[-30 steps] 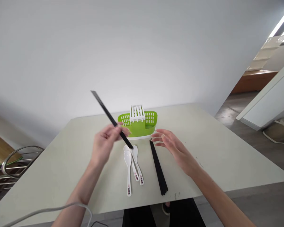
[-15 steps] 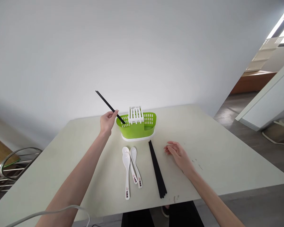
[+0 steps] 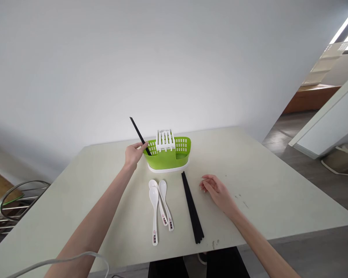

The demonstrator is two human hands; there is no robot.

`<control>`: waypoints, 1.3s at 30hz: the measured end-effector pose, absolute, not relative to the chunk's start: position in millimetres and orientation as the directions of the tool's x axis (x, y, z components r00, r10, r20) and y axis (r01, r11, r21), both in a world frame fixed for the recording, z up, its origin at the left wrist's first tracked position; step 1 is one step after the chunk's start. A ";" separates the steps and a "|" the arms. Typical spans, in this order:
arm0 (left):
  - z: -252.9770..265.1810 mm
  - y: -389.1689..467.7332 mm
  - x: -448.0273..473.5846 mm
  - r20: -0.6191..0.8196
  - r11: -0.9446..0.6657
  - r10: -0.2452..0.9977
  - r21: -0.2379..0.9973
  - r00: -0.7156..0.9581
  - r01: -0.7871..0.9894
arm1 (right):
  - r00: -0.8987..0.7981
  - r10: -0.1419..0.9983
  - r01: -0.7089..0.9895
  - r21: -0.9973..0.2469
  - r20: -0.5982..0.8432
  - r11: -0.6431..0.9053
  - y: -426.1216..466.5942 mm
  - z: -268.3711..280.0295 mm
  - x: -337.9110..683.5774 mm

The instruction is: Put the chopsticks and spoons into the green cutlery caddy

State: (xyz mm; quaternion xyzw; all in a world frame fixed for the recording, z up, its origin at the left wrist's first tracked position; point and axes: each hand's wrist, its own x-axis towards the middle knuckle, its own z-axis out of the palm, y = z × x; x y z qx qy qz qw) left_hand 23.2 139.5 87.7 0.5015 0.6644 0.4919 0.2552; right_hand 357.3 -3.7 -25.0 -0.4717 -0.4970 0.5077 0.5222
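Near side of table [image 3: 258,193]: three white spoons [image 3: 154,197], handles toward the person, two crossing. Just right of them, a bundle of black chopsticks [image 3: 192,206] lies flat. Right hand [image 3: 217,192] beside the bundle, fingers loosely curled, nothing visible in it; table contact unclear. Farther back, green basket [image 3: 166,161] with white slatted piece [image 3: 165,140] across its middle. Left hand [image 3: 133,154] at its left end, fingertips pinching tilted black pair [image 3: 137,132], lower ends inside left compartment. Wall [image 3: 174,69] behind.
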 end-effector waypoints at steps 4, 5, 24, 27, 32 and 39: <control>90.9 141.4 21.1 0.145 0.054 0.913 0.883 -0.381 0.467 | -0.044 0.998 -0.030 -0.998 0.050 0.049 -4.6 -26.6 357.8; 92.4 142.2 20.9 0.144 0.063 0.913 0.876 -0.383 0.478 | -0.052 0.997 -0.021 -0.999 0.050 0.049 -4.8 -26.8 358.0; 95.7 149.7 14.0 0.249 0.017 0.867 0.851 -0.431 0.525 | -0.085 0.993 0.126 -0.988 0.084 0.094 -1.8 -44.2 361.3; 96.9 150.6 13.7 0.267 0.000 0.852 0.861 -0.451 0.508 | -0.088 0.993 0.144 -0.985 0.081 0.093 -2.8 -41.9 361.3; 93.3 155.5 12.3 0.251 -0.011 0.829 0.900 -0.499 0.436 | -0.095 0.993 0.169 -0.982 0.074 0.089 -4.6 -37.8 360.6; 87.5 161.1 10.6 0.198 0.018 0.822 0.928 -0.534 0.371 | -0.099 0.992 0.172 -0.981 0.078 0.094 -5.6 -35.2 359.0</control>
